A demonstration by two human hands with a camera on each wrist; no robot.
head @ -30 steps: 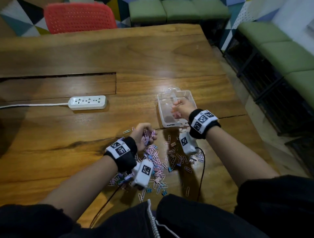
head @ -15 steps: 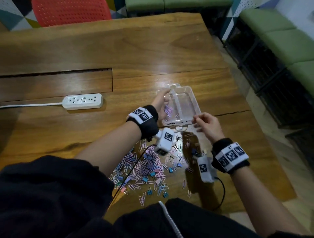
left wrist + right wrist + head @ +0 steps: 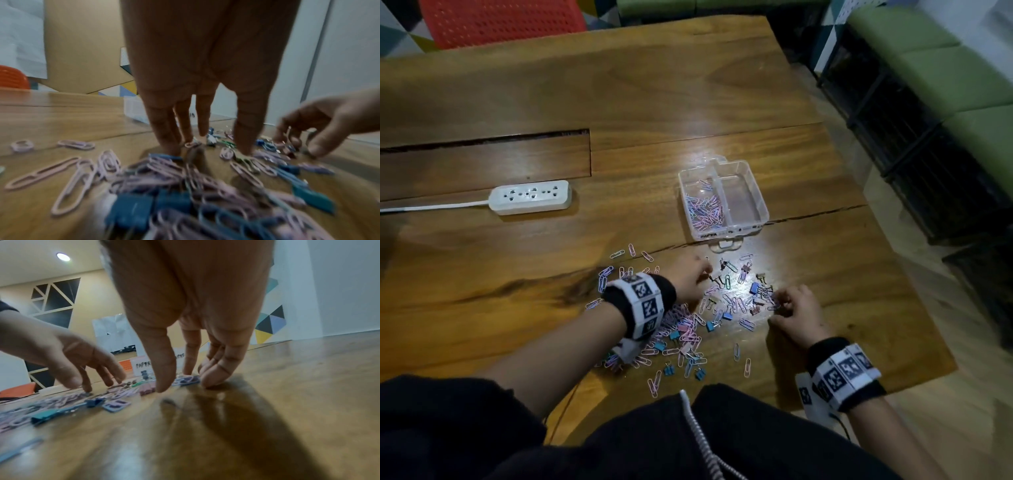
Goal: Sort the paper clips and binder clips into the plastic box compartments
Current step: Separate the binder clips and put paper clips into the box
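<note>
Over the paper clips (image 3: 690,337) both hands reach slack-fingered, gripping nothing; only head view shows plastic box (image 3: 760,200) contents

plastic box (image 3: 758,197) on table (image 3: 654,102), right of centre, two compartments side by side | paper clips (image 3: 705,210) in its left compartment | loose clip pile (image 3: 688,329) between box and near edge | left hand (image 3: 690,281) and right hand (image 3: 796,313) on pile's far part | power strip (image 3: 529,197) left of box, well apart
</note>
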